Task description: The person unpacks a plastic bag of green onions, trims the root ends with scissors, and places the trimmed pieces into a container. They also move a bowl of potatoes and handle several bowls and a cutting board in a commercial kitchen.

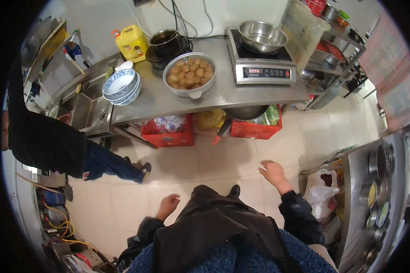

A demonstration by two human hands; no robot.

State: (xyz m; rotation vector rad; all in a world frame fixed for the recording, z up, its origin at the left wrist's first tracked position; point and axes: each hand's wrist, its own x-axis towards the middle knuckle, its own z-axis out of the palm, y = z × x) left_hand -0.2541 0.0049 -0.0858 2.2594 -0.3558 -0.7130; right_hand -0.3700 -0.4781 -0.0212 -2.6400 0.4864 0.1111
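My left hand (169, 206) hangs beside my dark apron (205, 225), empty, its fingers loosely bent. Out to the right and over the tiled floor (225, 158) is my right hand (274, 174), also empty, with the fingers a little apart. Neither touches anything. Before me stands a steel worktable (222, 92). On it a pot (191, 93) is filled with round brown eggs or small potatoes; I cannot tell which. An induction cooker (263, 73) to its right carries a steel basin (263, 36). Stacked blue-and-white bowls (121, 85) sit left of the pot.
A person (51, 143) stands at left by the sink (89, 112). Red crates (167, 136) and a frying pan with its handle (222, 133) jutting out are under the worktable. At right, a steel counter (355, 204) holds several pots. Gas hoses (68, 221) run lower left.
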